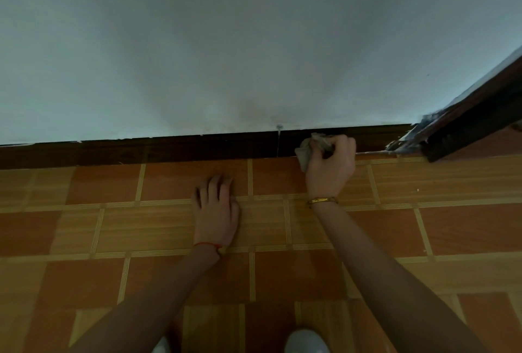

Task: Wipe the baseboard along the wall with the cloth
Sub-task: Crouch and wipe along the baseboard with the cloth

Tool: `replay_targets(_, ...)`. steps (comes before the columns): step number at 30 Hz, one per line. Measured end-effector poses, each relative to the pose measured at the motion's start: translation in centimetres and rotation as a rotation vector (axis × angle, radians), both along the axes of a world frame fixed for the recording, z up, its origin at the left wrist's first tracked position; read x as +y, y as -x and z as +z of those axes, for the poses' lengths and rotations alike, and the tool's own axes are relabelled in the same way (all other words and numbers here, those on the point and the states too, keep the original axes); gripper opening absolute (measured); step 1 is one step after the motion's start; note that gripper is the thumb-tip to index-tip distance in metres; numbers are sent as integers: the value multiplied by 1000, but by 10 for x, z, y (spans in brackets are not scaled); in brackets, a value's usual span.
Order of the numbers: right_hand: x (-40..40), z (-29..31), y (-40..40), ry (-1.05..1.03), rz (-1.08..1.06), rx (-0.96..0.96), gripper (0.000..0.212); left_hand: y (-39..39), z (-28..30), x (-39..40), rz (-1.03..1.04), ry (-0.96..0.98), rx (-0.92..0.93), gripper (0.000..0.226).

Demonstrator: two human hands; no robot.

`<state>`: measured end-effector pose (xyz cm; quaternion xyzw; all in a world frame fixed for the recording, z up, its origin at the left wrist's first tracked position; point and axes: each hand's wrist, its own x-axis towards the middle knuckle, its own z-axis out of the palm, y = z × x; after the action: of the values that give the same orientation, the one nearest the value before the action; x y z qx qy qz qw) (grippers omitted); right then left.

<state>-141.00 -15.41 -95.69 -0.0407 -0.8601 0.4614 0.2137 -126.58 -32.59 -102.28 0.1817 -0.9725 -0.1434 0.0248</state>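
Item, as we find it: one dark brown wooden baseboard (169,152) running along the foot of a pale grey-white painted wall (226,41), with a vertical joint near its middle. One crumpled grey-beige cloth (310,149), bunched in our right hand (330,166), whose grip is curled tight round it and presses it against the baseboard just right of that joint. Our left hand (216,211) lies flat on the orange-and-tan tiled floor (84,225), fingers straight and holding nothing; we judge it a brace. A gold bangle (323,200) sits on the right wrist, a red thread (207,245) on the left. At far right, a dark wooden door frame (466,121) with paint smears meets the baseboard's end. Progress, in our judgement: wiping is under way near the right end. We cannot tell which stretches are already clean, since no visible difference in sheen or dust shows. The long run left of the joint lies well apart from the cloth and probably remains to do.
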Motion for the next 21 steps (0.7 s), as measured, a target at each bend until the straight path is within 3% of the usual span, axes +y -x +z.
replay_targets(6,-30,14,-13,-29,211,19,19,-2,5,17,21,-3,3,51)
replay_targets(10,5,18,3,20,75,9,29,2,1,29,86,-60,10,53)
replay_targets(15,21,16,11,-12,-33,45,20,10,-6,34,59,-49,30,53)
replay_targets(21,-17,10,-8,-92,214,37,20,13,-16,37,74,-10,39,52)
